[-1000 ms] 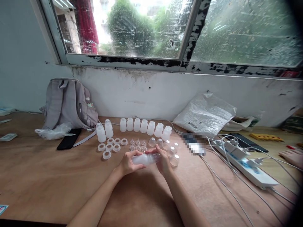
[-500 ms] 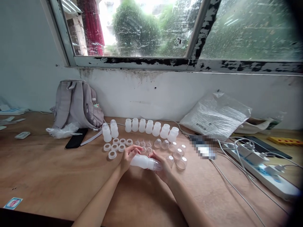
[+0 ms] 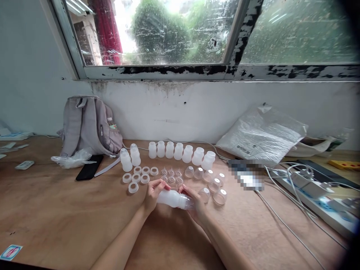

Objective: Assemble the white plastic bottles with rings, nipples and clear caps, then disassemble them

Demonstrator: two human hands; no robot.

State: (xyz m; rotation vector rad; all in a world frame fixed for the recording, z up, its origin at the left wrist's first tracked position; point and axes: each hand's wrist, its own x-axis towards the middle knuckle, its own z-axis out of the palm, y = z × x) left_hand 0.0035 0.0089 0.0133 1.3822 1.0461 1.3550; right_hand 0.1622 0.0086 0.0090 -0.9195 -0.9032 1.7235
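Note:
Both hands hold one translucent white plastic bottle (image 3: 173,198) lying sideways just above the wooden table (image 3: 56,210). My left hand (image 3: 153,193) grips its base end. My right hand (image 3: 195,202) wraps around the capped neck end. Behind the hands stands a row of several matching bottles (image 3: 180,150), with two more bottles (image 3: 130,157) at the left. In front of the row lie white rings (image 3: 137,176), small clear nipples (image 3: 171,175) and clear dome caps (image 3: 210,182).
A grey backpack (image 3: 87,125) leans on the wall at the left, with a black phone (image 3: 89,167) and a crumpled clear bag (image 3: 71,158) in front of it. At the right lie a white plastic bag (image 3: 261,137), a power strip (image 3: 317,198) and cables (image 3: 284,221).
The bottle has tipped a little, its neck end now lower at the right. My hands keep their hold. The camera has shifted slightly, so the scene sits a bit further right.

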